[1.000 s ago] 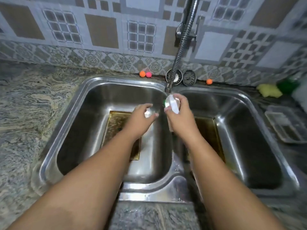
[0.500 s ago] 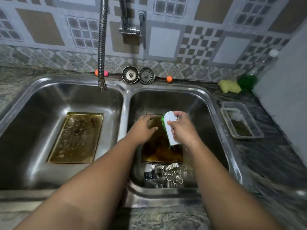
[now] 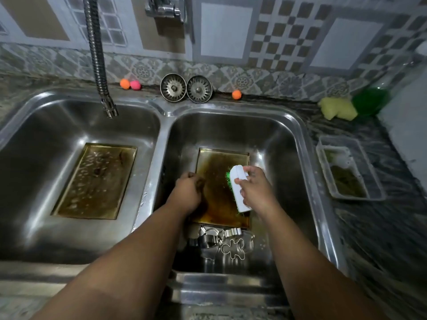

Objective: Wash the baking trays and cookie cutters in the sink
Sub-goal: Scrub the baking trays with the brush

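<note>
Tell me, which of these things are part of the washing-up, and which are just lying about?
Part of the job:
- right-basin tray
- left-basin tray
- cookie cutters
- scrubbing brush in the right hand
- left hand

Lying about:
- sink strainers
- small coloured balls
- yellow sponge
- plastic container

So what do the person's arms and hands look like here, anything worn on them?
Both forearms are bare up to the frame edge: no sleeves, gloves, watch or bracelets visible. The left hand and right hand show no rings that I can make out. No markings or tattoos are visible.
</note>
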